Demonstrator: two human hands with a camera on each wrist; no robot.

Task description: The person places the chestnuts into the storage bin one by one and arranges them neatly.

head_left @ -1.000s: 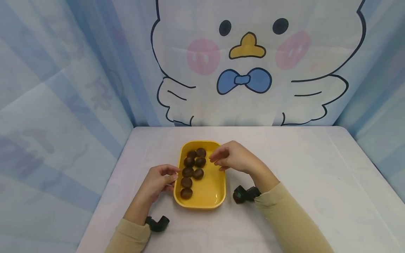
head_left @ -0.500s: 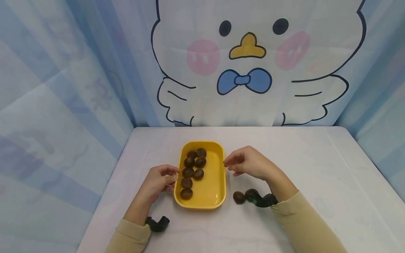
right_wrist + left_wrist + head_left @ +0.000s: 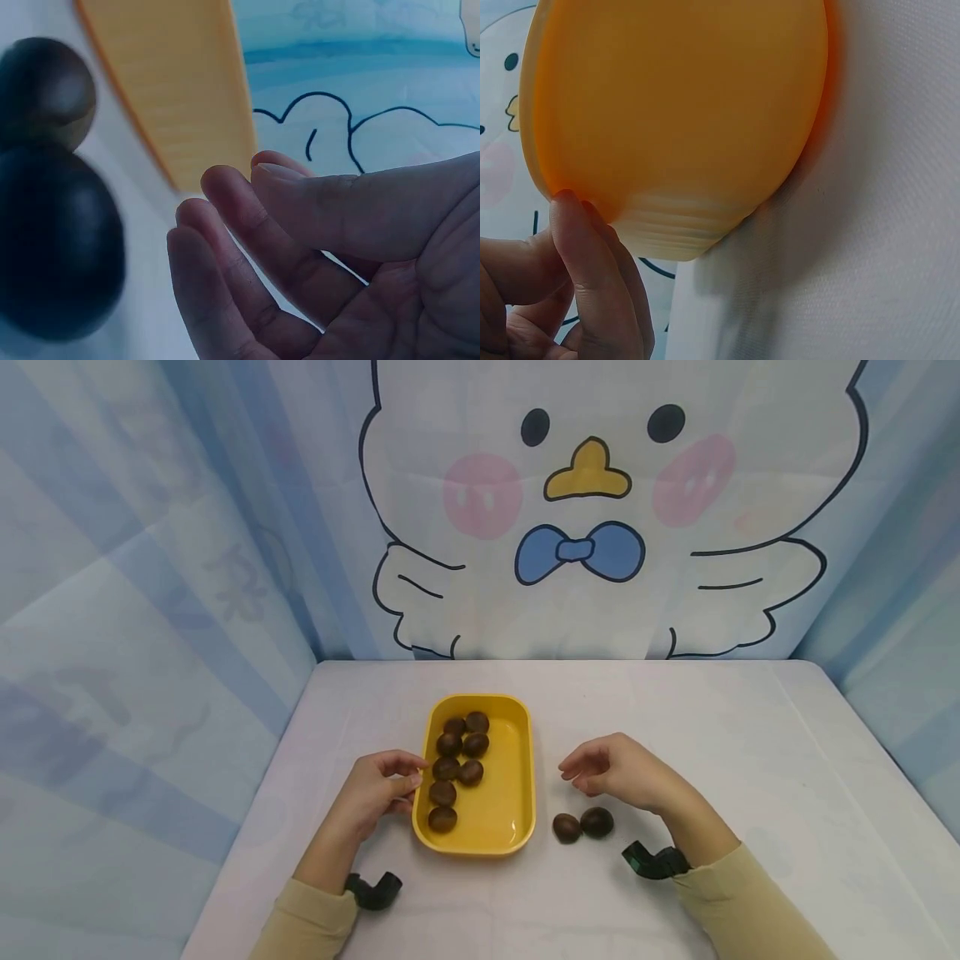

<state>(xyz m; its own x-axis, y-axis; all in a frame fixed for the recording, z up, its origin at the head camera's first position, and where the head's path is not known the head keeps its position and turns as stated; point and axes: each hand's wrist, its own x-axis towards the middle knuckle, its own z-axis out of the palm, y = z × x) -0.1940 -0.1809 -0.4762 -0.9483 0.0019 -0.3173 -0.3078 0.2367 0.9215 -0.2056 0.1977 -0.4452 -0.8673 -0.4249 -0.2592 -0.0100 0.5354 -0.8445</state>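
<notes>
A yellow tray (image 3: 510, 793) stands upright on the table, with several glossy dark-brown chestnuts (image 3: 442, 819) gathered along its left side. My left hand (image 3: 375, 789) holds the tray's left rim by the fingertips; close up, the fingers (image 3: 585, 262) meet the tray wall (image 3: 690, 112) at its edge. Right of the tray, two more chestnuts (image 3: 597, 822) lie side by side on the table. Just above and beyond them hovers my right hand (image 3: 622, 772), fingers loosely bent and nothing in its grasp. The right wrist view shows the nearer chestnut (image 3: 60, 244) beside the fingertips.
The table (image 3: 750, 760) has a pale cloth cover. A curtain (image 3: 577, 610) with a cartoon bird stands along its back edge, and blue-striped cloth (image 3: 150, 652) closes off the left side. A black wrist-camera mount (image 3: 656, 862) sits at each sleeve.
My right hand has moved from over the tray to the right and toward me, uncovering the two chestnuts on the table. The left hand and tray have stayed put.
</notes>
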